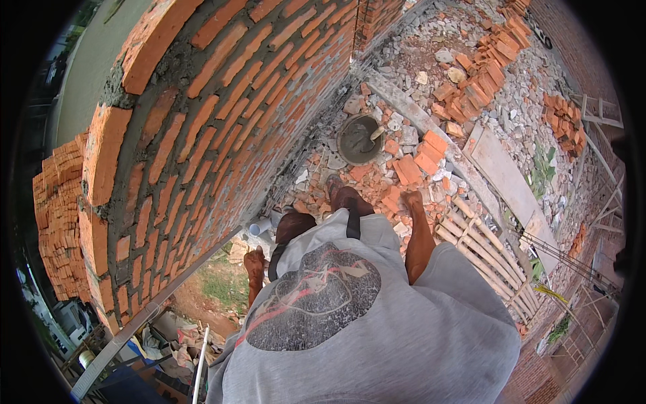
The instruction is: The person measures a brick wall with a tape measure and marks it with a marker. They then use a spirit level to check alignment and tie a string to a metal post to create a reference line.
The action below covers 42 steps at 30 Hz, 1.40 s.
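Shirt (431, 323): grey with a dark print, filling the lower middle.
Left hand (254, 264): at the shirt's left edge, near a pale bluish object (260, 227) — fingers look curled, but I cannot tell whether they grip anything.
Right hand (412, 200): ahead of the shirt, just beside broken brick; too small to tell whether open or closed.
Loose bricks (408, 170): orange, grouped on rubble, between the right hand and the bucket.
Bucket (342, 151): round, holding wet grey mortar (354, 140) — a pale handle (377, 133) leans over its right side.
Brick wall (215, 128): along the left, with grey joints.
Bamboo poles (488, 256): right of the right hand.
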Each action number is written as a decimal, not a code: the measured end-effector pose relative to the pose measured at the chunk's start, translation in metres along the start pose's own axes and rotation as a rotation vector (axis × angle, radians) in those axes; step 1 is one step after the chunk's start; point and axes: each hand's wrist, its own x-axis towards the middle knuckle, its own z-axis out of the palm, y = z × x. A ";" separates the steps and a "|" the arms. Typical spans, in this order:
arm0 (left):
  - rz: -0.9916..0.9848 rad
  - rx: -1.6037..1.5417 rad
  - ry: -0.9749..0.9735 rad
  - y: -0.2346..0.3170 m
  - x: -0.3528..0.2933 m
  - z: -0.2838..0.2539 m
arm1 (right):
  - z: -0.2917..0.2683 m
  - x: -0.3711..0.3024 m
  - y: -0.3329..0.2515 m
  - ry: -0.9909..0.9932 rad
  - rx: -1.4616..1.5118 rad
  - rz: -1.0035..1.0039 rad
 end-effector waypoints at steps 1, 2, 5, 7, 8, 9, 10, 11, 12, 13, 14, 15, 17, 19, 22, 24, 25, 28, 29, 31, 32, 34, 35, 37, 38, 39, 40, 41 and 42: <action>0.075 0.031 -0.049 -0.011 0.005 -0.001 | -0.009 -0.022 0.009 -0.127 0.006 -0.048; 0.138 0.282 -0.032 -0.021 0.018 0.002 | -0.018 -0.044 0.016 -0.252 0.018 -0.094; -0.111 0.458 -0.195 -0.036 0.048 0.015 | -0.011 -0.078 0.021 -0.166 -0.327 0.314; -0.217 0.399 -0.250 -0.027 0.059 0.032 | -0.008 -0.102 0.029 -0.193 -0.358 0.305; -0.238 0.381 -0.283 -0.015 0.065 0.043 | -0.007 -0.113 0.032 -0.203 -0.338 0.283; -0.243 0.372 -0.317 -0.001 0.070 0.056 | -0.008 -0.125 0.038 -0.206 -0.308 0.269; -0.247 0.363 -0.358 0.015 0.078 0.072 | -0.010 -0.136 0.043 -0.199 -0.266 0.267; -0.245 0.355 -0.398 0.033 0.090 0.089 | -0.010 -0.142 0.047 -0.191 -0.220 0.259; -0.252 0.354 -0.440 0.048 0.100 0.110 | -0.013 -0.151 0.051 -0.174 -0.171 0.267; -0.244 0.356 -0.481 0.063 0.113 0.129 | -0.014 -0.158 0.055 -0.156 -0.120 0.279; -0.236 0.361 -0.523 0.077 0.125 0.149 | -0.015 -0.164 0.058 -0.139 -0.070 0.295; -0.224 0.371 -0.565 0.090 0.140 0.169 | -0.016 -0.168 0.058 -0.120 -0.019 0.311; -0.190 0.390 -0.646 0.117 0.172 0.215 | -0.018 -0.173 0.054 -0.078 0.097 0.326; -0.151 0.397 -0.719 0.148 0.205 0.269 | -0.020 -0.172 0.045 -0.063 0.313 0.269; -0.125 0.414 -0.793 0.190 0.241 0.341 | -0.024 -0.163 0.032 0.055 0.494 0.416; -0.101 0.418 -0.834 0.212 0.257 0.383 | -0.025 -0.155 0.030 0.155 0.650 0.530; -0.089 0.418 -0.854 0.222 0.265 0.405 | -0.025 -0.150 0.031 0.174 0.706 0.520; -0.084 0.412 -0.890 0.247 0.285 0.453 | -0.026 -0.125 0.027 0.345 0.878 0.436; -0.093 0.412 -0.899 0.254 0.292 0.465 | -0.030 -0.105 0.017 0.337 0.860 0.368; -0.116 0.413 -0.912 0.265 0.310 0.488 | -0.044 -0.062 -0.015 0.332 0.813 0.239; -0.129 0.418 -0.913 0.271 0.320 0.500 | -0.055 -0.039 -0.039 0.355 0.818 0.229; -0.138 0.445 -0.915 0.285 0.347 0.525 | -0.082 0.032 -0.107 0.351 0.934 0.162; -0.163 0.459 -0.911 0.292 0.360 0.538 | -0.101 0.074 -0.146 0.335 0.796 0.113; -0.182 0.495 -0.912 0.317 0.384 0.561 | -0.129 0.148 -0.228 0.326 0.598 0.115; -0.173 0.520 -0.923 0.329 0.392 0.562 | -0.146 0.188 -0.268 0.277 0.187 0.026; -0.151 0.544 -0.937 0.346 0.401 0.562 | -0.165 0.217 -0.304 0.220 -0.059 -0.130; -0.024 0.576 -1.017 0.368 0.407 0.557 | -0.173 0.239 -0.339 0.312 -0.104 -0.306; 0.155 0.605 -1.102 0.392 0.410 0.555 | -0.193 0.256 -0.374 0.246 -0.048 -0.312; 0.417 0.636 -1.190 0.415 0.415 0.559 | -0.199 0.267 -0.402 0.362 0.108 -0.244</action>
